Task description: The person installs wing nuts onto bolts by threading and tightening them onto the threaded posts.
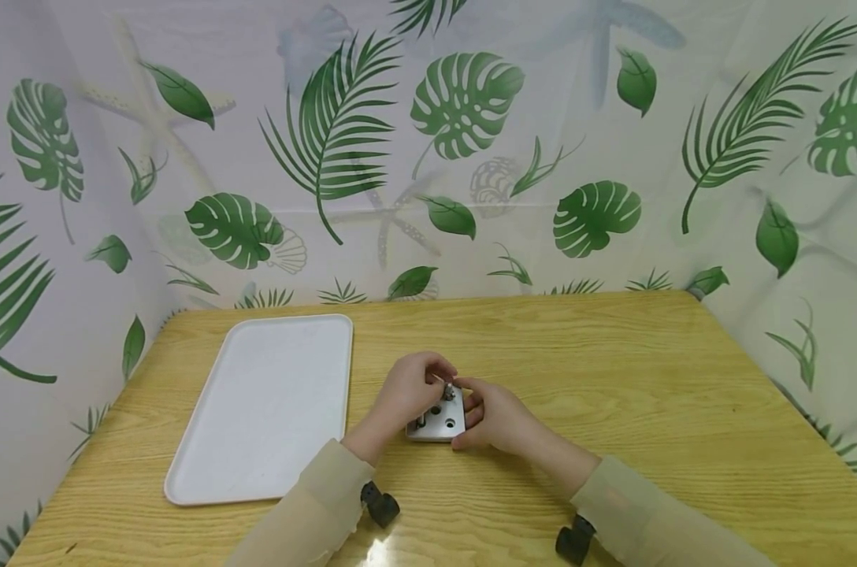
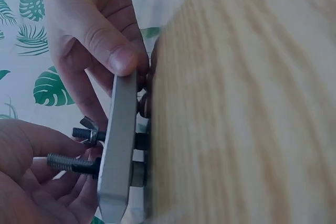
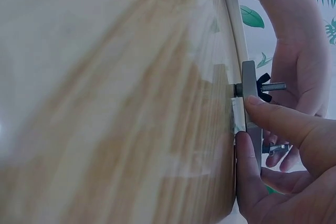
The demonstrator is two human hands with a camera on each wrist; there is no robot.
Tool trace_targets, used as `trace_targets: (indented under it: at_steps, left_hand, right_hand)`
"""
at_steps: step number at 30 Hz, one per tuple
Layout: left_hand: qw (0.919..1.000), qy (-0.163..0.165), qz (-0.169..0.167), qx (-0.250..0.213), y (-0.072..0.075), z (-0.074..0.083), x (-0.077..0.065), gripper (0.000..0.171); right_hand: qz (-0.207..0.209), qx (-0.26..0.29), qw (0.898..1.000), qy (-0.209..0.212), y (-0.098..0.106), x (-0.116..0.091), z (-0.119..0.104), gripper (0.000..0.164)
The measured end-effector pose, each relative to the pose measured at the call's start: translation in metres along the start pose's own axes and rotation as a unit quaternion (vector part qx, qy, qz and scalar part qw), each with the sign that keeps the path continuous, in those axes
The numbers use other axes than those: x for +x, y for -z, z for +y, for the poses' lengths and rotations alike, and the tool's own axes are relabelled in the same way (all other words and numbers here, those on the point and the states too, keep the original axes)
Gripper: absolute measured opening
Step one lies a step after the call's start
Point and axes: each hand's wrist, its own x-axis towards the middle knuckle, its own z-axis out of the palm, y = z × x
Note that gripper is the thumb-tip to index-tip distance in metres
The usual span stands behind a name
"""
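A silver metal plate (image 1: 439, 425) with several round holes stands just above the wooden table, raised on bolt heads visible under it in the left wrist view. My right hand (image 1: 502, 417) grips the plate by its right edge, thumb on the near corner. At the far end, my left hand (image 1: 410, 386) pinches a small silver wing nut (image 2: 90, 129) on an upright threaded bolt (image 2: 80, 133). A second bolt (image 3: 275, 86) at the near left corner carries a black wing nut (image 3: 263, 87). Part of the plate's far edge is hidden behind my fingers.
A white rectangular tray (image 1: 265, 409) lies on the table (image 1: 577, 362) to the left of my hands. Dark wrist cameras (image 1: 380, 504) hang under both sleeves. Behind the table hangs a leaf-patterned cloth (image 1: 499, 228).
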Motion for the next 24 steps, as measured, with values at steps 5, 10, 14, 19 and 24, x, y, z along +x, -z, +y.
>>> trace_targets:
  at_steps: [5, 10, 14, 19, 24]
  left_hand:
    - [0.9996, 0.022, 0.018, -0.005, 0.0035, -0.0002, -0.0023, 0.014]
    - [0.9996, 0.028, 0.006, -0.003, 0.0045, 0.0019, -0.0045, 0.023]
    - [0.9994, 0.032, -0.008, -0.008, 0.0024, 0.0036, -0.0059, 0.025]
    - [0.9992, 0.037, -0.009, -0.01, 0.002, 0.0048, -0.0058, 0.018]
    - [0.9984, 0.043, -0.02, -0.031, 0.0037, 0.0009, -0.0019, 0.017]
  right_hand:
    - [-0.001, -0.001, 1.0, -0.001, 0.0006, -0.0001, 0.0004, 0.091]
    - [-0.001, -0.004, 1.0, 0.004, 0.0017, -0.0012, 0.0012, 0.091]
    - [-0.011, 0.002, 1.0, 0.005, 0.0014, -0.0009, 0.0025, 0.092]
    - [-0.013, 0.005, 1.0, 0.004, 0.0006, -0.0005, 0.0037, 0.093]
    - [-0.006, 0.005, 1.0, 0.005, 0.0003, 0.0001, 0.0024, 0.092]
